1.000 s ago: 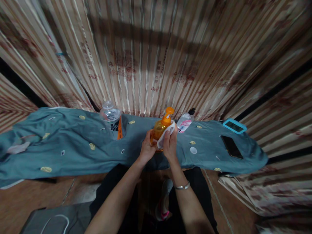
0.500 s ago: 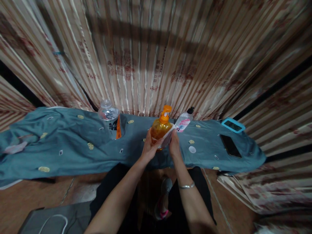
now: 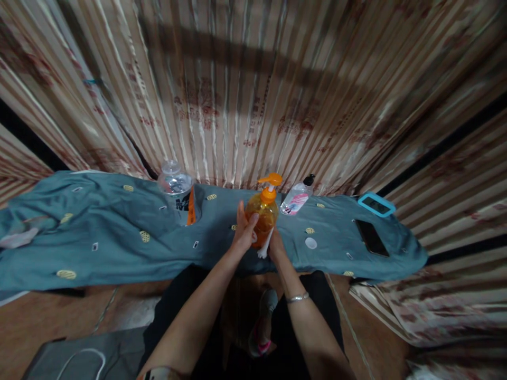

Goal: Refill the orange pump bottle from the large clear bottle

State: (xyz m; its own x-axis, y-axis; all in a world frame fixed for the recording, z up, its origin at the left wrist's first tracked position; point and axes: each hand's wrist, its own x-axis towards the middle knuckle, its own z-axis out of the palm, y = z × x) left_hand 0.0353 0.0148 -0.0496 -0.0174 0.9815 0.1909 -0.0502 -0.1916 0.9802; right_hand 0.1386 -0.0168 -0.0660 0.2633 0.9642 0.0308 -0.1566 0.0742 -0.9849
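Head camera, looking down: my left hand (image 3: 244,232) wraps around the side of the orange pump bottle (image 3: 263,214), which stands upright near the front edge of the worktop (image 3: 119,248) covered in blue-grey cloth. My right hand (image 3: 276,247) sits low beside the bottle's base, pinching a white wipe (image 3: 264,246) against it. A clear jar (image 3: 177,191) stands to the left, a small clear bottle with a pink label (image 3: 296,198) just behind on the right, and a dark phone (image 3: 371,237) and a blue-framed gadget (image 3: 376,205) lie farther right.

Both hands forward, grips closed
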